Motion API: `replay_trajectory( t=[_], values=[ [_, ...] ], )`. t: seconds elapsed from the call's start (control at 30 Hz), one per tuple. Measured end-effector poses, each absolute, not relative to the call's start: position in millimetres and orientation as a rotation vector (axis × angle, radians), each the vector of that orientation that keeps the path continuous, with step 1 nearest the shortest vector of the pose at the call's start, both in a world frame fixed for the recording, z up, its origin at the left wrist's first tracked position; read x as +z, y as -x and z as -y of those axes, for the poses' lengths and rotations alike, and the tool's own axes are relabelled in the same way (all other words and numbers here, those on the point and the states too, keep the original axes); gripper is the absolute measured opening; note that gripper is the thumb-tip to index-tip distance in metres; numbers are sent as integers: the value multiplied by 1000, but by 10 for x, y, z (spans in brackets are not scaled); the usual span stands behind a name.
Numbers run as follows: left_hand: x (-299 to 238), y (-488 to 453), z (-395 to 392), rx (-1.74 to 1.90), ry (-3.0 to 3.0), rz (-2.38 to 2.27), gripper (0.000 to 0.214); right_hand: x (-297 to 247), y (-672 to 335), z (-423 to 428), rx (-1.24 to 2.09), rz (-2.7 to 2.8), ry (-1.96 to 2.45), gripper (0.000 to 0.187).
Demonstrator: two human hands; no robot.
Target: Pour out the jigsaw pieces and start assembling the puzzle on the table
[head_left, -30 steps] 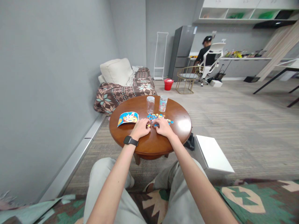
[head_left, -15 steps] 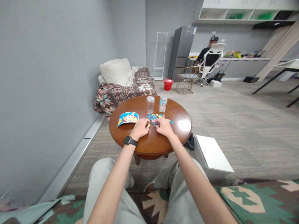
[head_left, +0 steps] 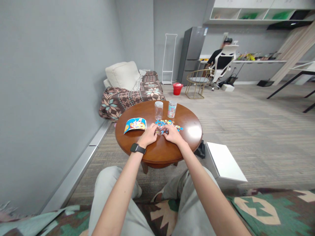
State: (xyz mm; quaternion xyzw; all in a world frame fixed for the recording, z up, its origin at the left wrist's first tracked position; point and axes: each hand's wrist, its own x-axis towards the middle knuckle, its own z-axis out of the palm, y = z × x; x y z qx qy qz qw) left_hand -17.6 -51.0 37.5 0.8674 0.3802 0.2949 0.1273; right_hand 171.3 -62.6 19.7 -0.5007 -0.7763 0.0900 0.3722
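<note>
Several small jigsaw puzzle pieces (head_left: 161, 123), mostly blue with some yellow, lie in a loose pile on the round brown wooden table (head_left: 133, 154). At the pile's near left edge my left hand (head_left: 149, 135) rests with curled fingers, pinched at a small yellowish puzzle piece that barely shows. My right hand (head_left: 172, 134) sits just to its right, thumb and fingers closed on a blue puzzle piece (head_left: 162, 132). The fingertips of both hands nearly meet. Left of my left hand lies a curved, colourful picture sheet (head_left: 135, 124).
Behind the pile stand a clear jar (head_left: 158, 111) with a pale lid and a printed can (head_left: 172, 109). A white box (head_left: 225, 160) is on the floor at right. A red bucket (head_left: 177, 88), a gold-framed chair (head_left: 197, 80) and a seated person (head_left: 215, 57) are farther back.
Both hands stay almost in place. My left fingers have shifted slightly toward the right hand, and the yellow piece beside them shows less.
</note>
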Motion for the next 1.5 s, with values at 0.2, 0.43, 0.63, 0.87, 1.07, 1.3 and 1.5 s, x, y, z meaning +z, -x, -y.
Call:
replay_trajectory(
  t=[0.2,0.43,0.63,0.87,1.07,1.3,1.5],
  values=[
    [361,168,473,874,-2466,-1077,14,183,-1721,627,227,2018,1264,25],
    [370,173,468,863,-2451,-1127,16,181,-1709,642,166,2054,1218,9],
    [353,181,457,890,-2446,-1136,21,181,-1695,645,216,2113,1154,15],
    [351,184,455,919,-2466,-1147,21,189,-1701,644,247,2066,1136,11],
    [329,192,443,888,-2481,-1144,21,188,-1725,630,229,1905,1250,13],
    [388,176,488,878,-2461,-1214,19,100,-1792,556,219,1505,1537,18],
    [441,171,527,820,-2499,-1284,22,-25,-1910,482,211,1574,1512,22]
  ],
)
